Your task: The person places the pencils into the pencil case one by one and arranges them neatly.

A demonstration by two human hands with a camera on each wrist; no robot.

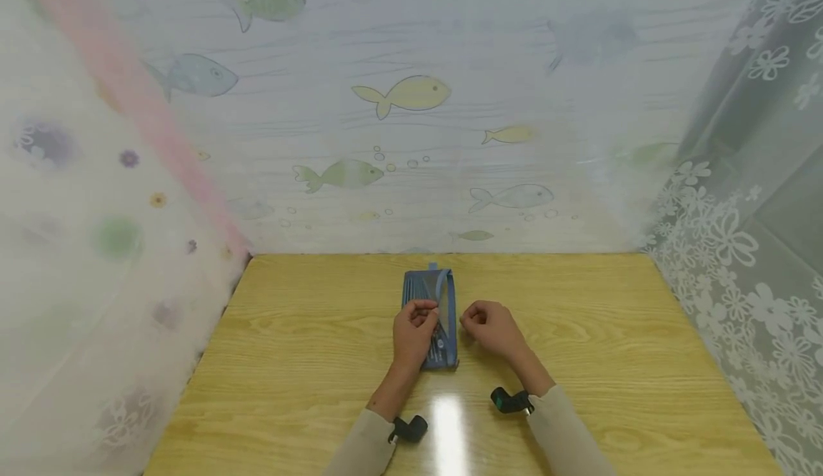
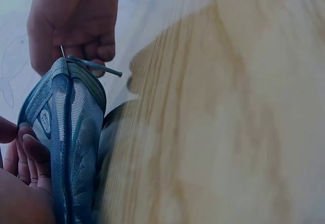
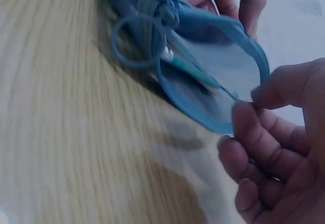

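A blue mesh zip pouch (image 1: 441, 351) lies on the wooden table, its zip edge towards the right. My left hand (image 1: 414, 329) pinches the pouch's side between thumb and fingers. Just right of the pouch is my right hand (image 1: 495, 326), fingers curled. In the right wrist view its thumb and index fingertip pinch the end of a thin blue cord (image 3: 227, 92) running from the zip end. A blue ring (image 3: 116, 40) hangs at that end. Through the mesh shows a teal stick-like item (image 3: 190, 72); its kind is unclear.
The wood-grain table (image 1: 308, 362) extends around the pouch. Behind it hangs a pale sheet printed with fish (image 1: 418, 93). A flower-patterned curtain (image 1: 733, 247) stands at the right, another sheet (image 1: 77, 283) at the left. Each wrist wears a black camera (image 1: 411, 429).
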